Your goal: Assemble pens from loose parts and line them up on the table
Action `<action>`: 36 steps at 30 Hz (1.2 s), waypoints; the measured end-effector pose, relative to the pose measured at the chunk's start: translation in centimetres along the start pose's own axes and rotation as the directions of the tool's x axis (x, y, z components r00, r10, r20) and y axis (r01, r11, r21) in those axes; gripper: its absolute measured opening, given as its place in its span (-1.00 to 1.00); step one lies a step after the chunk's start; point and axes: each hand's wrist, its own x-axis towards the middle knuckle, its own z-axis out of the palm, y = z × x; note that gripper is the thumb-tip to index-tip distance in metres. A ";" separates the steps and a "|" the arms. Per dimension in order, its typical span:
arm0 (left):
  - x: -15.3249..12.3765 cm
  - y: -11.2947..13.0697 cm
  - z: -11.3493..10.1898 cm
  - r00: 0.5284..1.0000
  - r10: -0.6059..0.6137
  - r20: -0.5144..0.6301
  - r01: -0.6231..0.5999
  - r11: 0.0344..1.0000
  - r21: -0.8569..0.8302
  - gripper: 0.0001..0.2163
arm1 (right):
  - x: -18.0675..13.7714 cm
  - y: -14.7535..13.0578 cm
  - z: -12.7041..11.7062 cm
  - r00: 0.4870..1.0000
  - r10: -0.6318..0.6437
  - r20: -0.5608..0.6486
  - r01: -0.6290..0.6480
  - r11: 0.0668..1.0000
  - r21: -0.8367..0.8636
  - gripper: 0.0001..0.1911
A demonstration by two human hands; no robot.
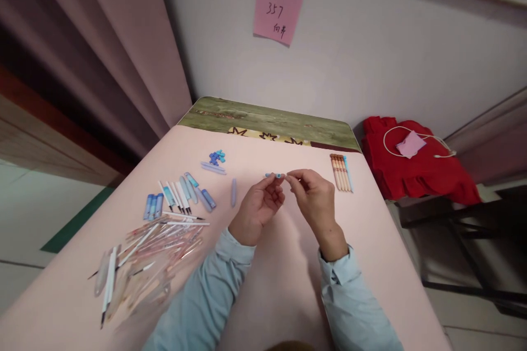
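Note:
My left hand (pixel 260 205) pinches a small light-blue pen part (pixel 274 175) between thumb and forefinger, its other fingers curled below. My right hand (pixel 313 194) is closed in a pinch at the right end of that part; what lies between its fingertips is too small to make out. Left of my hands lies a single lilac pen barrel (pixel 234 192). Farther off are a small heap of blue pieces (pixel 217 157) and lilac tubes (pixel 213 168). To the right, several beige pens with brown tops (pixel 338 173) lie in a row beside a blue pen (pixel 348 174).
White sticks with dark tips (pixel 179 197), blue barrels (pixel 153 207) and a loose pile of pinkish clear tubes (pixel 164 247) spread over the left of the pink table (pixel 284 290). A red cloth (pixel 411 175) with a white cable lies beyond the right edge. The wall stands behind.

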 end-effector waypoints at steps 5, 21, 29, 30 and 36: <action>-0.1 -0.3 0.1 0.999 0.047 -0.007 -0.047 0.998 0.049 -0.92 | -0.1 0.3 0.3 0.983 -0.184 0.012 0.180 0.949 -0.257 -0.80; 0.1 -1.9 -0.3 0.996 0.088 0.002 -0.088 0.991 0.102 -0.93 | -0.2 1.0 0.0 0.984 -0.148 0.103 0.172 0.943 -0.284 -0.82; -0.1 0.7 -0.1 0.999 0.029 -0.025 -0.030 1.000 -0.006 -0.96 | 0.6 3.1 -2.2 0.983 0.109 -0.149 -0.132 0.979 -0.157 -0.77; -0.1 1.2 -0.2 0.997 0.070 -0.037 -0.071 0.997 -0.020 -0.95 | 0.6 3.9 -2.4 0.975 0.167 -0.149 -0.197 0.955 -0.221 -0.77; 0.2 2.8 -0.7 0.981 0.176 -0.078 -0.180 0.983 -0.047 -0.93 | -0.5 6.6 -0.8 0.914 0.400 0.068 -0.314 0.804 -0.505 -0.76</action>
